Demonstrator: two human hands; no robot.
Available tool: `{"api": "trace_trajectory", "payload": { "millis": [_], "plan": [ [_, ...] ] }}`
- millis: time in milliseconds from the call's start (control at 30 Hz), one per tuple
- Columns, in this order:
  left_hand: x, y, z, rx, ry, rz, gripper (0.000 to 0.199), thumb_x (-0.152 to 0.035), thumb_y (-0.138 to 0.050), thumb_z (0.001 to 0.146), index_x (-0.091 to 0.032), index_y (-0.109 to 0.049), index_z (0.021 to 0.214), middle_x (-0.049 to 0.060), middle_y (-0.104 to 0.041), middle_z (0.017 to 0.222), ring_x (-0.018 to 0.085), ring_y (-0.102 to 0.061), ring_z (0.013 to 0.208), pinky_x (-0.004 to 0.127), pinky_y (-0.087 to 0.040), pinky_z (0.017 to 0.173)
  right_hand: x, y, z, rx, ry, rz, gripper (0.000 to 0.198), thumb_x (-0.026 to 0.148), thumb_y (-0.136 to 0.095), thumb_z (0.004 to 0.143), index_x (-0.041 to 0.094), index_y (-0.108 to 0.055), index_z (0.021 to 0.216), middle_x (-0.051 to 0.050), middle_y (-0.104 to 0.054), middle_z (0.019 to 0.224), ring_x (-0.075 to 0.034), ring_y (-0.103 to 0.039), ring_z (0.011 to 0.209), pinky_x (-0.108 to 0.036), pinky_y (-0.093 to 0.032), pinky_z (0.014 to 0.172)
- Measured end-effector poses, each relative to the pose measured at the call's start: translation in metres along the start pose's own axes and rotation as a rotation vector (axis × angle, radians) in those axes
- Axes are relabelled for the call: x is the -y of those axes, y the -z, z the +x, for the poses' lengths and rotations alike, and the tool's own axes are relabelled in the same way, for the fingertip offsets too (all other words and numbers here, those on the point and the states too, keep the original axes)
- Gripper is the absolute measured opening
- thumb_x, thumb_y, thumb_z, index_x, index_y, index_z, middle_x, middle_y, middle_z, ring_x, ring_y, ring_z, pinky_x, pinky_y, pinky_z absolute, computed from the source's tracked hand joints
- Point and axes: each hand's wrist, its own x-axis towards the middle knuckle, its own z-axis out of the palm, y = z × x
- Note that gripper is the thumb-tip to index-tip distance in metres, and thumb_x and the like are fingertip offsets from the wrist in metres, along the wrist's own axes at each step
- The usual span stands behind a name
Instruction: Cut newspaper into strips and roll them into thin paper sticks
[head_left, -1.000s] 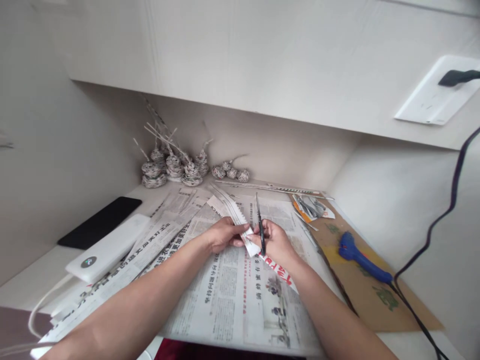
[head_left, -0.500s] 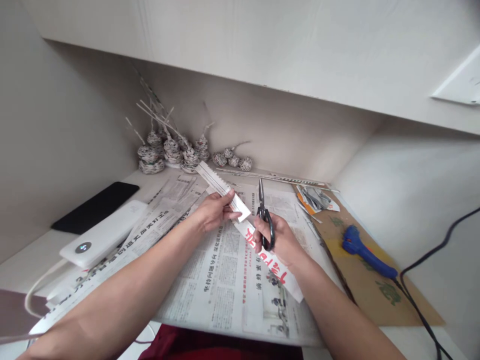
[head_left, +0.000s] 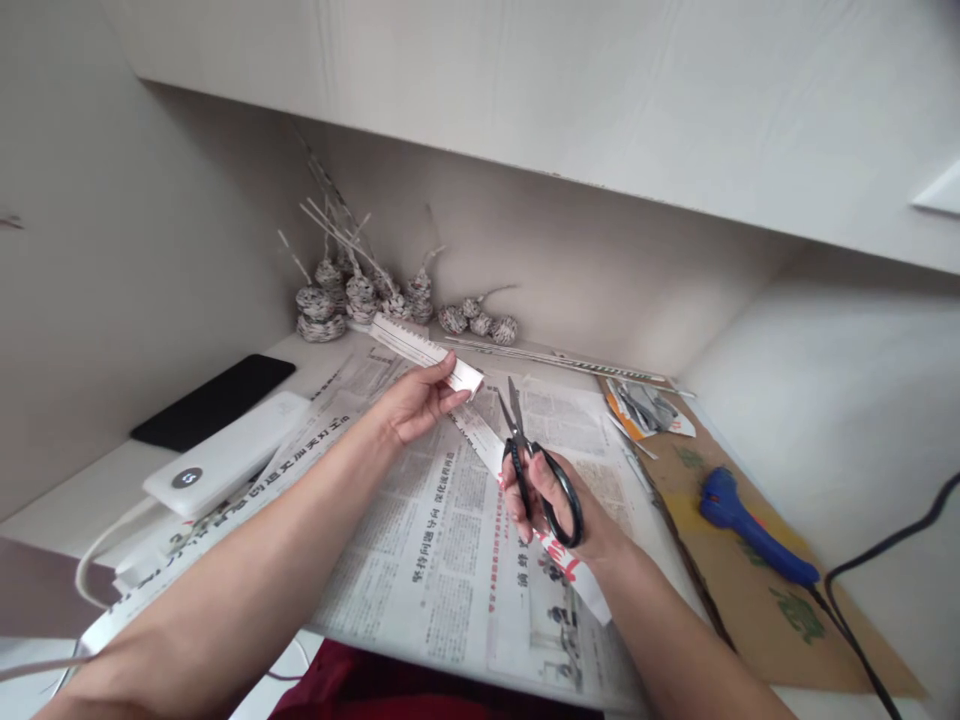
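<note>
My left hand [head_left: 424, 398] pinches a folded white paper strip [head_left: 409, 343] between thumb and fingers. Small cuts run along the strip's upper edge, and its near end points toward the scissors. My right hand [head_left: 555, 497] has its fingers through the handles of black-handled scissors [head_left: 517, 425]. Their blades stand slightly apart, tips up and away from me, just right of the strip and not touching it. Beneath both hands a long paper strip with red writing [head_left: 480, 440] slants across the newspaper [head_left: 450, 530]; my right hand covers part of it.
Woven paper gourds [head_left: 360, 300] stand at the back left, with thin paper rods [head_left: 555, 360] along the wall. At left lie a white power bank [head_left: 225, 455] and a black phone-like slab [head_left: 214, 400]. A blue glue gun [head_left: 757, 530] rests on cardboard [head_left: 817, 620] at right.
The scissors have opened and turned, dropping toward me and away from the strip. My left hand has shifted left and up a little with the strip, which lies flatter. The view has shifted slightly.
</note>
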Motion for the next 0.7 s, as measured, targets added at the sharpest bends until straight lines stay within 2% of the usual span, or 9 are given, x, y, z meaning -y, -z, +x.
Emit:
{"api": "trace_trajectory", "payload": {
  "millis": [100,233,500,700],
  "plan": [
    [-0.0021,0.0008,0.0007,-0.003,-0.001,-0.005,0.011,-0.014,-0.054,0.09,-0.007,-0.062,0.088,0.008,-0.067,0.072,0.016,-0.069,0.065,0.017,-0.058,0.049,-0.0013,-0.0024,-0.0001,0.064,-0.035,-0.01,0.054,0.072,-0.049,0.077,0.018,-0.051,0.081,0.003,-0.054,0.058,-0.009,-0.051,0.04,-0.019,-0.036,0.041],
    [-0.0015,0.0005,0.0005,0.0,0.001,-0.02,0.011,-0.012,-0.054,0.089,-0.007,-0.061,0.082,0.008,-0.067,0.069,0.015,-0.068,0.06,0.018,-0.058,0.047,0.0012,-0.0057,-0.0004,0.109,-0.06,-0.052,0.051,0.07,-0.053,0.076,0.019,-0.05,0.078,0.003,-0.055,0.058,-0.009,-0.053,0.042,-0.019,-0.035,0.041],
    [-0.0006,-0.0016,-0.0021,0.004,0.018,0.01,0.012,-0.012,-0.054,0.088,-0.008,-0.062,0.081,0.009,-0.066,0.071,0.016,-0.068,0.063,0.017,-0.057,0.047,-0.001,-0.0053,0.0004,0.096,-0.075,-0.062,0.049,0.068,-0.051,0.079,0.019,-0.049,0.078,0.003,-0.054,0.058,-0.008,-0.053,0.041,-0.018,-0.034,0.039],
    [0.003,-0.0014,-0.0036,0.04,0.026,0.048,0.016,-0.011,-0.054,0.088,-0.007,-0.063,0.076,0.008,-0.066,0.068,0.014,-0.066,0.057,0.017,-0.057,0.046,-0.0017,-0.0044,0.0003,0.099,-0.09,-0.054,0.048,0.066,-0.051,0.081,0.018,-0.051,0.079,0.002,-0.056,0.06,-0.008,-0.054,0.042,-0.018,-0.031,0.039]
  ]
}}
